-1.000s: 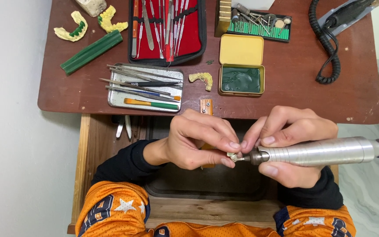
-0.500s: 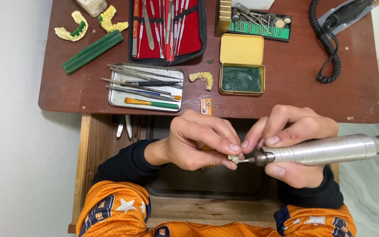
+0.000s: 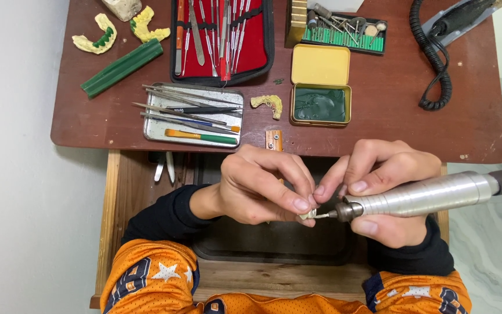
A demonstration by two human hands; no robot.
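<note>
Left hand (image 3: 257, 186) pinches small piece (image 3: 305, 216); right hand (image 3: 387, 192) grips handpiece (image 3: 431, 195)

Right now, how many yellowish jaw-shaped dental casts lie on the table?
3: two at the far left corner, one with green wax and one beside it; a smaller one beside the green tin.

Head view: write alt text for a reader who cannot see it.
The right hand holds a silver rotary handpiece, its tip against a small pale piece pinched in the left hand. Beyond lie a brown table, a tool tray and an open yellow tin.
</note>
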